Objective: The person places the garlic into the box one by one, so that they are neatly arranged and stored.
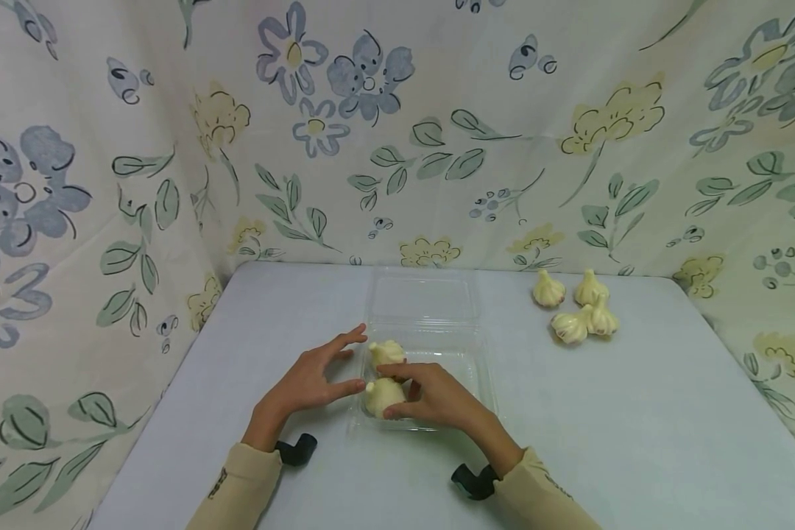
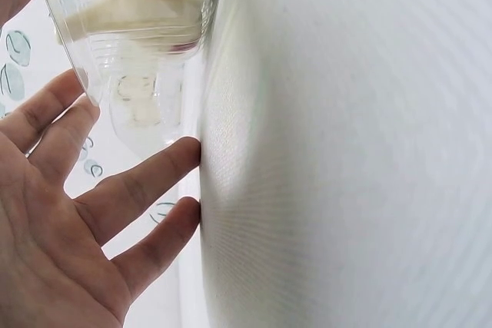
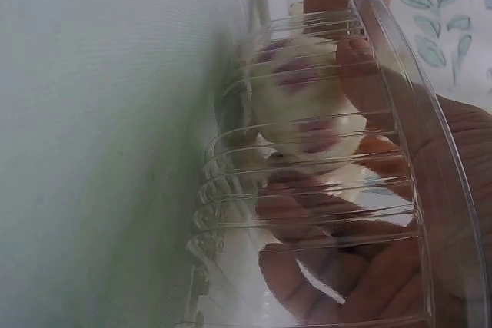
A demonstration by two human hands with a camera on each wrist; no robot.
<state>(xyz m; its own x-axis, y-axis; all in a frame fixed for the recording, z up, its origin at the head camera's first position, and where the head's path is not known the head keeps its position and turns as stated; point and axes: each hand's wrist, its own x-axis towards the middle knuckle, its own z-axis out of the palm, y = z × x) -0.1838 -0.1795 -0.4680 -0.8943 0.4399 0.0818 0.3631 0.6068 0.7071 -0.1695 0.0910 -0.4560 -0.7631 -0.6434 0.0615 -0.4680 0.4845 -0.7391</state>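
A clear plastic clamshell container [image 1: 489, 386] lies on the table with its lid folded back behind it. Two garlic bulbs sit along its left side, a far bulb [image 1: 387, 351] and a near bulb [image 1: 380, 398]. My right hand [image 1: 440, 397] reaches in over the front wall, thumb and fingers around the near bulb. In the right wrist view this garlic [image 3: 296, 90] shows through the ridged wall. My left hand [image 1: 307, 379] is spread at the container's left edge, and its fingertips [image 2: 188, 151] reach down to the table in the left wrist view.
Several more garlic bulbs [image 1: 571, 326] form a group at the back right of the white table [image 1: 636, 427]. The open lid [image 1: 424, 296] extends toward the table's back edge. A floral curtain [image 1: 437, 199] stands behind and on both sides.
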